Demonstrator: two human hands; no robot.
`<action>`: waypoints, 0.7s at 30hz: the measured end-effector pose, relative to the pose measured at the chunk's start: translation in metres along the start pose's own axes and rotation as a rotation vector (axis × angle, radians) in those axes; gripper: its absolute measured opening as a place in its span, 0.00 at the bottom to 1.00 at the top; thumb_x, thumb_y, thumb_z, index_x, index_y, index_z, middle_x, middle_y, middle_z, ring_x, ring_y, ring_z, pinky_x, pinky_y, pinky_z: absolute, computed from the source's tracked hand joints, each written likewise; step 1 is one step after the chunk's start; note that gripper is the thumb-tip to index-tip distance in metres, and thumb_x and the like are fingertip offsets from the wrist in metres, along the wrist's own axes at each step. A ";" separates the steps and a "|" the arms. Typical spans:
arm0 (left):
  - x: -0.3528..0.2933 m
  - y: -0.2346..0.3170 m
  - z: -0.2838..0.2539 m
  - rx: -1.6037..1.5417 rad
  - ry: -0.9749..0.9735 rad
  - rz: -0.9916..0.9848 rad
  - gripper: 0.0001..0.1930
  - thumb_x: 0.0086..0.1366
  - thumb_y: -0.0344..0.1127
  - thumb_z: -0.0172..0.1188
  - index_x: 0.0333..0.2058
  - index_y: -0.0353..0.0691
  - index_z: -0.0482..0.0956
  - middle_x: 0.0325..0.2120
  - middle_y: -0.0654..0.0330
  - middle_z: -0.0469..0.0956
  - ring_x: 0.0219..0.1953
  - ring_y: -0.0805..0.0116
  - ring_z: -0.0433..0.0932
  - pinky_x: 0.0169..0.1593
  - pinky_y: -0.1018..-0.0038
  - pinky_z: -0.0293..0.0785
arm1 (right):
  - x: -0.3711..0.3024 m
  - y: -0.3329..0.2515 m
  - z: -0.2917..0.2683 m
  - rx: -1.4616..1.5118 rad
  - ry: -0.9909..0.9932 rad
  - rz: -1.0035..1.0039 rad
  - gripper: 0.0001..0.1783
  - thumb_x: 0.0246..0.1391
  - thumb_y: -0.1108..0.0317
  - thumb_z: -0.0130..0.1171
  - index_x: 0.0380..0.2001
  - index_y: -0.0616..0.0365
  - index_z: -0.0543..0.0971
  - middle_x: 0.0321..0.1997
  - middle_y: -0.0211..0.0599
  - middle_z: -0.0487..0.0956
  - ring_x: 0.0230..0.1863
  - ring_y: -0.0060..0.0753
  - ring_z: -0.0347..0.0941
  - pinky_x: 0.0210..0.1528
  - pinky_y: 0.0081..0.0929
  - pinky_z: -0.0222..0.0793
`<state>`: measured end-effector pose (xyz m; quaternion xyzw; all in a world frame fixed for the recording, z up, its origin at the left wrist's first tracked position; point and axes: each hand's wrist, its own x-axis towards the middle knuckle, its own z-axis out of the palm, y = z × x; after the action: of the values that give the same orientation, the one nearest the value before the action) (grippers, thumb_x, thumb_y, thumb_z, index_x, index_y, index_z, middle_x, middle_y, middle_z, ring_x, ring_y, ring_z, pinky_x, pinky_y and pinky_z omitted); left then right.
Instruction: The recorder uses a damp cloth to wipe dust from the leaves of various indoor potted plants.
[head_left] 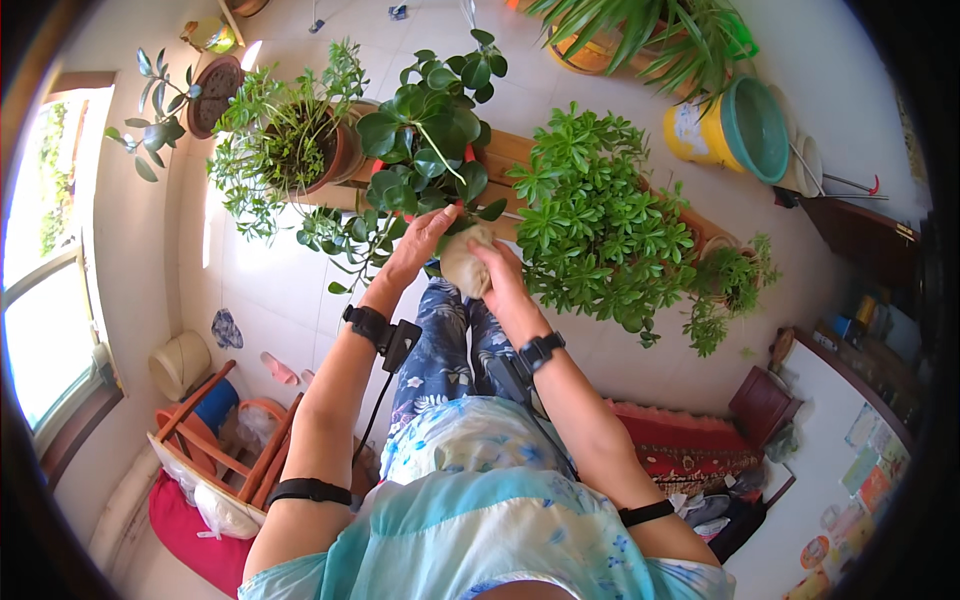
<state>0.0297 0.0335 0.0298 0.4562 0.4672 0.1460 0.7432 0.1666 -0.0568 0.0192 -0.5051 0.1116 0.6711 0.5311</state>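
A bundled beige cloth [464, 263] is in my right hand [503, 273], whose fingers wrap over its right side. My left hand [428, 237] reaches in from the other side, its fingers stretched out beside the cloth and against the lower leaves of a broad-leaved plant [408, 135]. Whether those fingertips touch a leaf or the cloth is hard to make out. Dark, round, glossy leaves spread above both hands, and parts of a red pot show behind them. Each wrist wears a black strap with a small device.
A wooden bench [508, 150] bears the pots. To the right grows a dense bright-green plant [585, 210]; at the left stands a leafy potted plant [290, 140]. A yellow bucket [695, 132] with a teal basin [756, 130] lies farther right. An upturned wooden stool [230, 440] is at lower left.
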 end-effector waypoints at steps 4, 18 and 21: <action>-0.004 -0.012 0.000 -0.022 0.011 -0.092 0.29 0.70 0.56 0.47 0.46 0.30 0.77 0.39 0.60 0.77 0.41 0.72 0.73 0.48 0.76 0.69 | 0.011 0.002 0.021 0.004 0.056 -0.057 0.16 0.50 0.70 0.65 0.42 0.66 0.77 0.39 0.39 0.80 0.38 0.33 0.78 0.42 0.27 0.74; -0.026 -0.050 -0.037 -0.513 0.016 -0.308 0.33 0.69 0.53 0.48 0.63 0.35 0.58 0.60 0.55 0.65 0.61 0.64 0.64 0.62 0.66 0.60 | -0.019 -0.011 0.055 -0.479 0.010 -0.103 0.22 0.45 0.71 0.66 0.45 0.64 0.76 0.38 0.35 0.80 0.36 0.24 0.76 0.40 0.21 0.71; -0.011 -0.052 -0.029 -0.751 0.085 -0.206 0.29 0.70 0.48 0.46 0.64 0.38 0.57 0.61 0.60 0.64 0.62 0.65 0.64 0.63 0.62 0.59 | 0.010 -0.007 0.066 -0.744 0.097 -0.315 0.23 0.44 0.68 0.66 0.45 0.64 0.76 0.37 0.40 0.81 0.35 0.30 0.77 0.40 0.25 0.72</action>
<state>-0.0112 0.0141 -0.0102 0.0968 0.4550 0.2502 0.8491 0.1359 -0.0026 0.0450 -0.7048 -0.1924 0.5515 0.4025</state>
